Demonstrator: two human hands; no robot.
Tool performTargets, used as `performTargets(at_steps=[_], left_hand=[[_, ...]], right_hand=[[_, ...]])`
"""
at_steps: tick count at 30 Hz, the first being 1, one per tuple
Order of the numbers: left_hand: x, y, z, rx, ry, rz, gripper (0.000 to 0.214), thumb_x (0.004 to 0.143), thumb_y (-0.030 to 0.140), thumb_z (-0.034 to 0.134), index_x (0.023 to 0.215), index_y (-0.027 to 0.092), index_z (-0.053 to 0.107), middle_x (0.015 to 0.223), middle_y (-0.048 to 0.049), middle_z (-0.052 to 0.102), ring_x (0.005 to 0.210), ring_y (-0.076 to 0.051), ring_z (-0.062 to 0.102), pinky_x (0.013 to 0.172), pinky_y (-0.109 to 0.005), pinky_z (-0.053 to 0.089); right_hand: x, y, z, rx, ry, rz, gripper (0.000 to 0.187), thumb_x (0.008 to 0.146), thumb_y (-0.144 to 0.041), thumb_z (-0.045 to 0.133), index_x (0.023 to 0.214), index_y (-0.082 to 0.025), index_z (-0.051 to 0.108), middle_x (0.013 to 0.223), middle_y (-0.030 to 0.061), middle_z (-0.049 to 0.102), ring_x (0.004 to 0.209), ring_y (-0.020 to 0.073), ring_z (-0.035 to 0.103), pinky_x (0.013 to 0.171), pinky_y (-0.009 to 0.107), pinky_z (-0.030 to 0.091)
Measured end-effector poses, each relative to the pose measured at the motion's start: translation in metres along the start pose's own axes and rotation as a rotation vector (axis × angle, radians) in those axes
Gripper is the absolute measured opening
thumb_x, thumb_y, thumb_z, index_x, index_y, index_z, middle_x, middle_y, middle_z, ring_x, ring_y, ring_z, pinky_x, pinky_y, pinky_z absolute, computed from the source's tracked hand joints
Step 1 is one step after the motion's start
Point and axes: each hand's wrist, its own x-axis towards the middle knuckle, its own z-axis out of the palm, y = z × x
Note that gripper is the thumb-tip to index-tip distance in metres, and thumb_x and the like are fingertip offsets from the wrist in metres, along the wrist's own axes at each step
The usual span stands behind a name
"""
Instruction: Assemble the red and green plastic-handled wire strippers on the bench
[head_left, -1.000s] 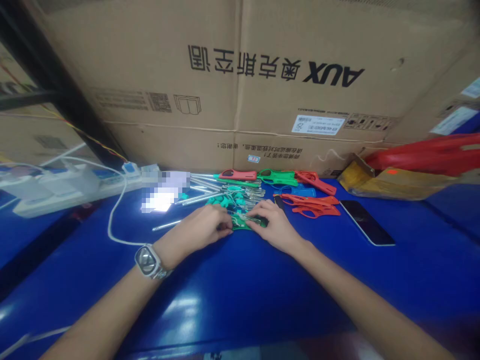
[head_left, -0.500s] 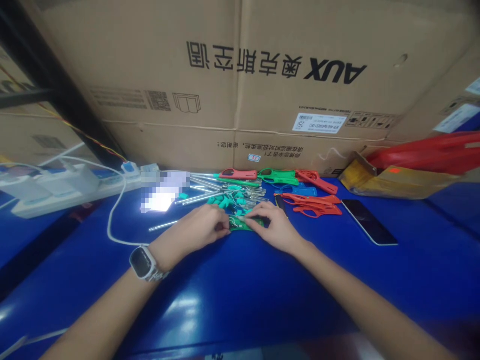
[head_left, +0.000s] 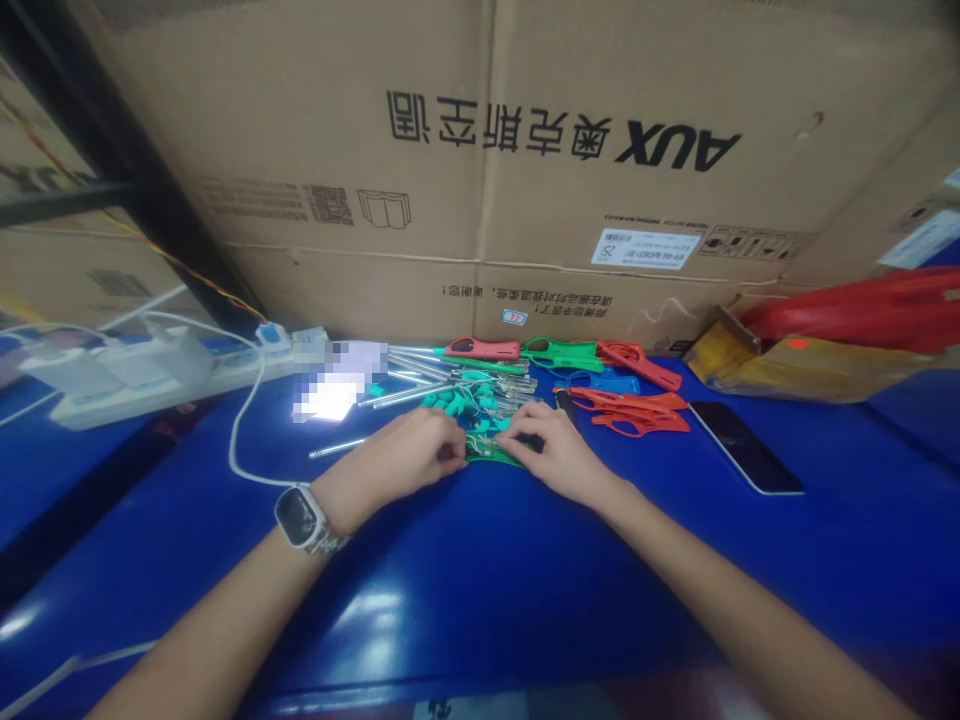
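A green lighter shell (head_left: 495, 455) lies on the blue table between my hands, with thin white wires and small parts inside it. My left hand (head_left: 420, 450), wearing a watch (head_left: 299, 516) at the wrist, is closed with thumb and fingers on the shell's left end. Over the right part of the shell, my right hand (head_left: 555, 450) pinches at its inside; whatever sits between those fingertips is too small to make out. Just beyond the hands is a heap of teal plastic parts (head_left: 450, 400). Several metal lighter tubes (head_left: 409, 393) lie at its left.
Red lighter shells (head_left: 645, 400), a green shell (head_left: 562, 353) and a blue one (head_left: 611, 383) lie behind my right hand. A dark phone (head_left: 744, 447) rests further right, near a taped box (head_left: 802, 370). A power strip (head_left: 180, 385) with a white cable stands left. A large carton (head_left: 525, 220) walls off the back.
The whole view has shifted slightly, moving things a little to the right. My right fingertips have moved a little over the shell; my left hand keeps its grip.
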Motion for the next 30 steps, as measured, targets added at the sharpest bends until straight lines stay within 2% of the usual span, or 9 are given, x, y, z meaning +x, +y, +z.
performTargets(at_steps=[3,7,10,13,17,22,27,30], left_hand=[[0.000,-0.001,0.001,-0.003,-0.005,-0.016,0.009,0.087,0.020,0.064,0.079,0.020,0.070,0.082,-0.0022,0.070,0.078,-0.018,0.061,0.069,-0.028,0.042],[0.001,0.001,-0.001,0.008,-0.025,-0.040,0.009,0.087,0.020,0.064,0.080,0.020,0.070,0.081,-0.0018,0.068,0.077,-0.018,0.061,0.068,-0.028,0.042],[0.002,0.005,-0.003,0.041,0.004,-0.035,0.003,0.084,0.021,0.068,0.084,0.019,0.067,0.082,-0.0019,0.065,0.079,-0.019,0.060,0.068,-0.029,0.043],[0.002,0.008,-0.003,0.079,0.094,0.004,0.019,0.082,0.025,0.073,0.099,0.017,0.067,0.096,-0.0051,0.063,0.093,-0.023,0.059,0.077,-0.032,0.046],[0.003,0.005,0.002,0.097,0.099,0.067,0.028,0.087,0.027,0.069,0.114,0.019,0.068,0.106,-0.0070,0.059,0.101,-0.025,0.058,0.086,-0.035,0.047],[0.005,0.003,0.006,0.078,0.091,0.073,0.020,0.087,0.026,0.069,0.106,0.020,0.070,0.102,-0.0057,0.060,0.098,-0.024,0.059,0.084,-0.035,0.047],[0.009,0.000,0.012,-0.043,0.136,-0.045,0.024,0.082,0.030,0.074,0.102,0.018,0.065,0.102,-0.0059,0.058,0.095,-0.024,0.059,0.081,-0.035,0.048],[0.013,-0.004,0.016,-0.111,0.132,-0.069,0.026,0.079,0.031,0.076,0.099,0.019,0.064,0.097,-0.0047,0.058,0.091,-0.023,0.058,0.078,-0.034,0.047]], right_hand=[[-0.001,-0.002,-0.003,-0.064,-0.052,-0.036,0.014,0.094,-0.029,0.062,0.084,-0.021,0.070,0.093,0.0030,0.065,0.095,0.0196,0.060,0.093,0.041,0.037],[-0.002,-0.002,-0.006,-0.076,-0.112,-0.084,0.007,0.093,-0.028,0.065,0.094,-0.022,0.069,0.098,0.0037,0.066,0.100,0.0209,0.060,0.094,0.041,0.036],[-0.001,-0.001,-0.007,-0.053,-0.115,-0.065,0.005,0.091,-0.025,0.068,0.091,-0.021,0.069,0.097,0.0036,0.065,0.098,0.0202,0.060,0.091,0.039,0.037],[0.001,0.000,-0.005,-0.011,-0.102,-0.033,0.004,0.088,-0.023,0.070,0.086,-0.020,0.070,0.094,0.0032,0.064,0.091,0.0186,0.060,0.085,0.035,0.040],[0.004,0.000,-0.004,0.012,-0.093,0.003,0.003,0.085,-0.024,0.074,0.083,-0.021,0.074,0.090,0.0020,0.064,0.083,0.0169,0.059,0.079,0.032,0.041],[0.006,0.002,-0.004,0.031,-0.087,0.040,0.001,0.082,-0.023,0.077,0.082,-0.023,0.076,0.087,0.0012,0.064,0.081,0.0166,0.060,0.078,0.032,0.041],[0.006,0.002,-0.003,0.050,-0.072,0.005,0.002,0.081,-0.021,0.077,0.083,-0.022,0.076,0.087,0.0018,0.065,0.082,0.0167,0.061,0.078,0.032,0.042],[0.006,0.003,-0.002,0.075,-0.071,0.005,0.003,0.080,-0.019,0.077,0.081,-0.022,0.076,0.086,0.0013,0.065,0.080,0.0161,0.061,0.076,0.031,0.043]])
